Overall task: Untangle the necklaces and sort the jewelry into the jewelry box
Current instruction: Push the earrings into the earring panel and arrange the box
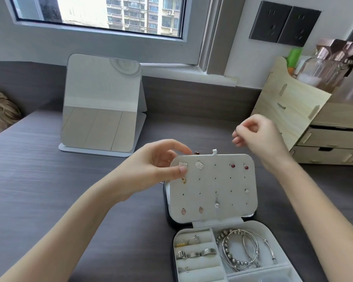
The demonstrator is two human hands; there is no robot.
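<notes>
Jewelry box (pixel 253 270): it lies open on the tabletop (pixel 49 180), nearest of all, low and a bit to the right.
Left part of the box: soft rolls hold the rings (pixel 198 253). There are a gold one and a silver one in the top row, and wider silver ones in the row below.
Right part of the box: a pile of silver bracelets (pixel 235 263), some thin hoops and some made of beads, all lying on each other.
Earring panel (pixel 214 186): a pale board full of small holes. It stands up from the back edge of the box tray.
On the panel: two square sparkly earrings (pixel 199 165) at the top left, two dark red earrings (pixel 232 166) at the top right, two pink earrings (pixel 201 210) at the bottom left, and one silver hanging earring (pixel 216 203) near the middle.
Left hand (pixel 157 165): it grips the top left corner of the panel. The thumb is on the front, beside the first square earring, and the fingers curl behind the top edge.
Right hand (pixel 255 135): it is up in the air, above and to the right of the panel, and does not touch it. The fingers are curled with the thumb and first finger tips together. I cannot tell if it pinches something tiny.
Mirror (pixel 102 102): it stands farther back on the left.
Wooden organizer (pixel 293 110): it stands on the far right, with drawers.
Window (pixel 98 11): it is on the far wall, behind the mirror.
</notes>
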